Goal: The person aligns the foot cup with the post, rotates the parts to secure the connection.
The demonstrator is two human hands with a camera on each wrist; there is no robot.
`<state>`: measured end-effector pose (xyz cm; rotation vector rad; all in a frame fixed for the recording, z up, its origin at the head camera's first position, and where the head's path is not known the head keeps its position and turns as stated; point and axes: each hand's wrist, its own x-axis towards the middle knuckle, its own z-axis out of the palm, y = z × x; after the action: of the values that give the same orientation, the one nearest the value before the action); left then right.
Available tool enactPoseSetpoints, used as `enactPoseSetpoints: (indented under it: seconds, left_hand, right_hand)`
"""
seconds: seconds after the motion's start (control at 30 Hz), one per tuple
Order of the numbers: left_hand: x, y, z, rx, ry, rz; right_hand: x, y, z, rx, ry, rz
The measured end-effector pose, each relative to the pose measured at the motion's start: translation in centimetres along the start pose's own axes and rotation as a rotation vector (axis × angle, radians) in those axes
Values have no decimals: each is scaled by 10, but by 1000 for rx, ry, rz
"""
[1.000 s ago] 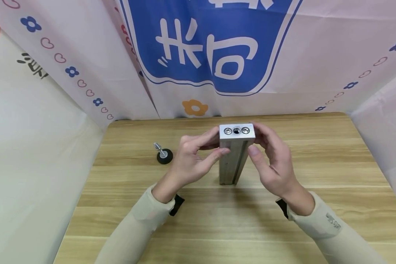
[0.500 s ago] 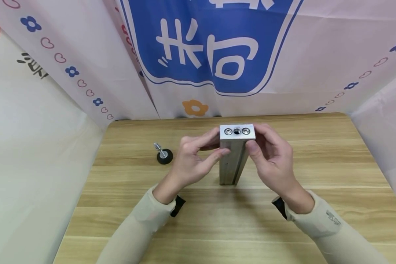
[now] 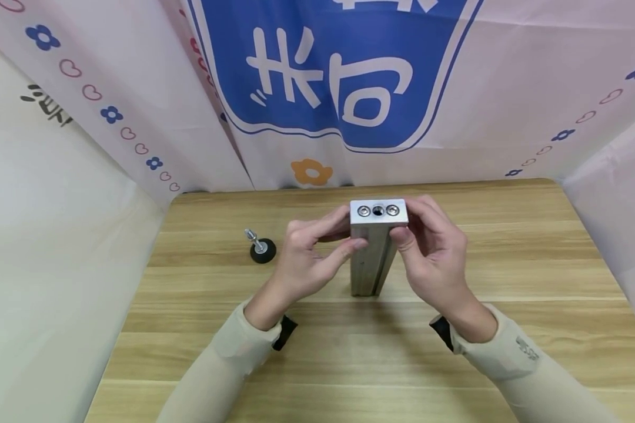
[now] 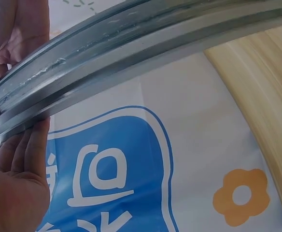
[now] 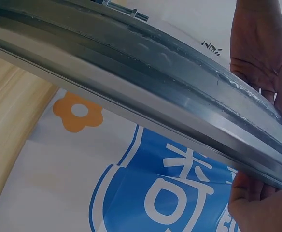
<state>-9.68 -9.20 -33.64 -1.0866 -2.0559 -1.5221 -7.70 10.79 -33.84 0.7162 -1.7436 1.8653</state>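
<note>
An aluminium extrusion profile (image 3: 365, 267) stands upright on the wooden table, its grooved side showing in the left wrist view too, as the long profile (image 4: 107, 72). Capping it is a silver end plate (image 3: 371, 220) with a screw at each end and an open hole in the middle. My left hand (image 3: 314, 249) grips the profile's upper left side, thumb on the front face. From the other side my right hand (image 3: 435, 252) holds the top, its thumb just under the plate's front corner. The far fingers are partly hidden behind the profile.
A levelling foot (image 3: 263, 251) with a black round base and tilted threaded stud sits on the wooden table (image 3: 190, 329) left of my left hand. White printed cloth (image 3: 508, 117) closes off the back and sides.
My right thumb has moved in from beside the profile to press its front face near the right corner. The left hand, the profile and the levelling foot stay put.
</note>
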Motion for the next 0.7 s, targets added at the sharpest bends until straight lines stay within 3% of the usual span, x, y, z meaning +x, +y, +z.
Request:
enactPoseSetpoints:
  seconds: [0.47,0.7]
  left_hand:
    - [-1,3,-1,-5,-13,-60]
    - [-8,0,-2,-14,-43,-90]
  right_hand:
    - [0,3,3,2,26,-29]
    - [0,5,4,20,39,-50]
